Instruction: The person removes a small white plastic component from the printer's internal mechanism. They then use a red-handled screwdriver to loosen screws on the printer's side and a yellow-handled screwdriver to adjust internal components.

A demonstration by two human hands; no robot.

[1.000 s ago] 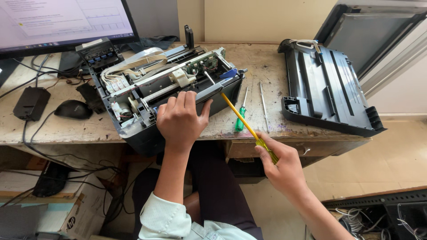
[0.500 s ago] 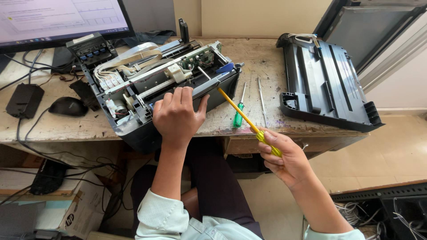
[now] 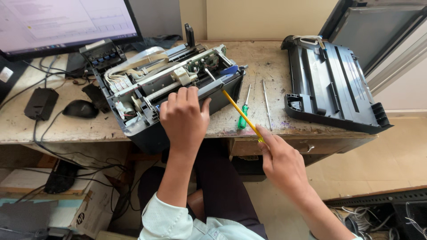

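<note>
Worn desk: left hand spread on opened printer; right hand pinching yellow screwdriver.

Monitor top (cut off)

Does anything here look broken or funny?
Yes. The printer sits opened up, its insides and white ribbon cables bare, hanging partly over the desk's front edge. Its black cover lies apart at the right.

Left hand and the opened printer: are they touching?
Touching. The head view shows the left hand lying flat on the front edge of the opened printer, fingers pressed on its frame with no gap.
</note>
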